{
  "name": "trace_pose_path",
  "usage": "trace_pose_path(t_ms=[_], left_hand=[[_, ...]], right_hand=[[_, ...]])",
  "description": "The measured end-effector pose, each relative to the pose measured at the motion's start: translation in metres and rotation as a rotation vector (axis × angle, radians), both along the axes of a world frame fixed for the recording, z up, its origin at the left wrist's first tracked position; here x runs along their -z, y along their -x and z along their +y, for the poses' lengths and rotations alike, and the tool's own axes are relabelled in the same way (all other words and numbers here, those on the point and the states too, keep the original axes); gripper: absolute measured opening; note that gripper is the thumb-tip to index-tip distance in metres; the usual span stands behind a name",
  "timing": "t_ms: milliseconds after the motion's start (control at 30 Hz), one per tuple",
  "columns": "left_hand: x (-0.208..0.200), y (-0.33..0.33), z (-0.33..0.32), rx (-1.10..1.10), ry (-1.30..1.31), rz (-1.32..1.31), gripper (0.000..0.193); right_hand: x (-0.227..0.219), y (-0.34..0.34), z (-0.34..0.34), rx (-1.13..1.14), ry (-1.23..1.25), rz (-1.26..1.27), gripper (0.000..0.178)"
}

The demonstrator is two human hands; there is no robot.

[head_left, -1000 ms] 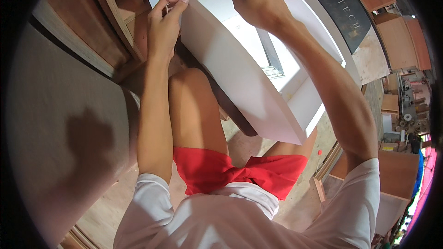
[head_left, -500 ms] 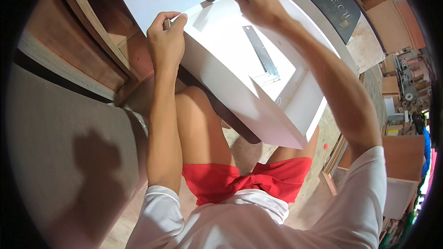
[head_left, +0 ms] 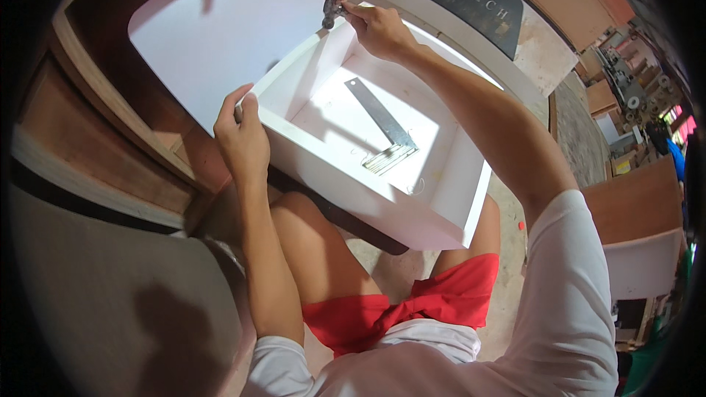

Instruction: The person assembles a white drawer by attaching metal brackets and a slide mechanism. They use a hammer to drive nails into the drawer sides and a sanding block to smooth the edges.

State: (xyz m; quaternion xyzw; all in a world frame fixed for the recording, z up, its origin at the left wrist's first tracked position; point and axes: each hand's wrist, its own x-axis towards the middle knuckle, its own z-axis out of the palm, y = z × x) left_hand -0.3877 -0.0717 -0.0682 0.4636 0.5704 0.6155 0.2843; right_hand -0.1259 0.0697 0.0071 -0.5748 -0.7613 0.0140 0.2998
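Up by the far-left corner of the white box, my right grip is clutching a hammer; left grip is sitting curled at the near-left corner, can't tell if it's holding anything.

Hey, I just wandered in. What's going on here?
A person is working bare-handed at a white open-topped box. The right hand grips a claw hammer, its head close to the box's upper-left corner; whether it touches is hard to tell. The left hand is at the box's nearer left corner, and any small thing between its fingers can't be made out. A metal square lies inside the box, and a white panel is beyond its left end.
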Motion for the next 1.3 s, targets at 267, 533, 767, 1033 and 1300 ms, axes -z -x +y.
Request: trace_pose_path(t_ms=[267,533,767,1033,1300], left_hand=[[-0.008,-0.004,-0.006,0.034,-0.001,-0.098,0.033],[-0.005,0.006,-0.004,0.028,0.008,-0.061,0.032],[0.013,0.001,0.004,0.079,-0.056,-0.137,0.031],[0.008,0.001,0.007,0.078,-0.089,0.134,0.032],[-0.074,-0.012,0.041,-0.026,0.225,1.117,0.045]], right_hand=[[-0.005,-0.043,0.049,0.17,0.012,-0.062,0.032],[-0.012,-0.052,0.074,0.204,0.079,-0.068,0.03],[-0.004,-0.072,0.097,0.284,0.099,-0.064,0.03],[-0.008,-0.098,0.1,0.334,-0.076,0.067,0.023],[-0.015,-0.09,0.056,0.175,-0.075,0.046,0.042]])
